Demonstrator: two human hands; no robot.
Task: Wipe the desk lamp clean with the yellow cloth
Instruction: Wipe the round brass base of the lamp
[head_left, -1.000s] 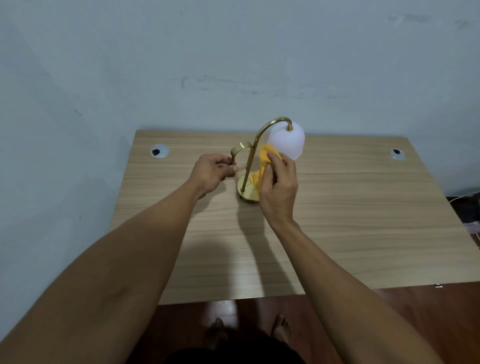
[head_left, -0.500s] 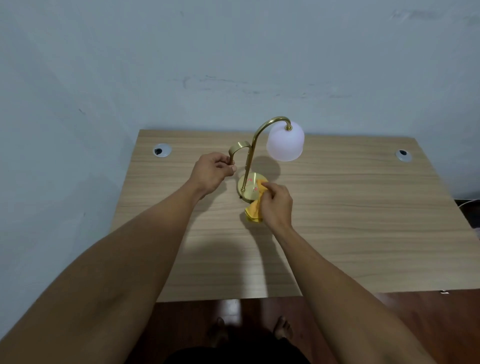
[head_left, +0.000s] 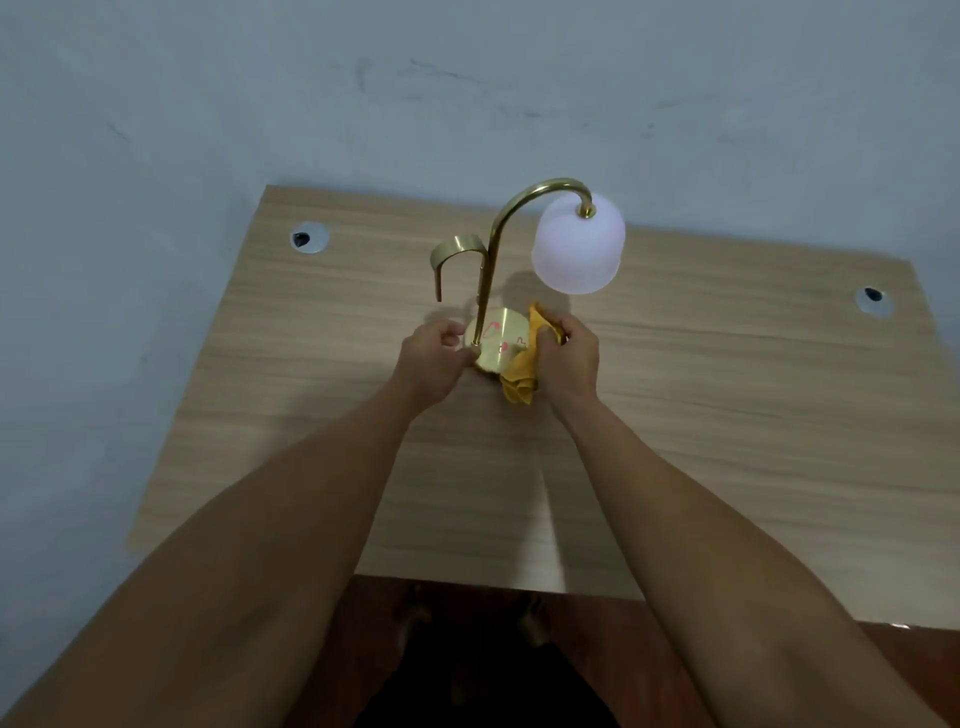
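**Both hands at the lamp's base, cloth on its right rim**

The light wood-grain desk (head_left: 727, 441) runs up against a pale blue-grey wall (head_left: 467, 93) along its far edge, and a second wall face closes in along its left edge. The near edge stops over a dark reddish floor (head_left: 909, 639). Two round cable grommets sit near the far corners, one on the left (head_left: 309, 238) and one on the right (head_left: 874, 300). The widest bare stretch of desk lies to the right of the lamp and in front of it; the left side is narrower, hemmed by the wall.

The brass desk lamp with a frosted white bell shade (head_left: 577, 243) stands upright toward the far middle of the desk. Its curved stem (head_left: 488, 291) rises from a round gold base (head_left: 498, 338), and a shorter brass hook (head_left: 457, 249) arches off to the left.

The left hand (head_left: 431, 358) is curled shut around the foot of the stem where it meets the base, at the base's left rim. The right hand (head_left: 566, 358) is clenched on the bunched yellow cloth (head_left: 519, 374), which is pressed against the right rim of the base; a point of cloth sticks up past the fingers and a loose fold hangs down onto the desk in front of the base. The shade hangs above and just beyond the right hand, apart from it.
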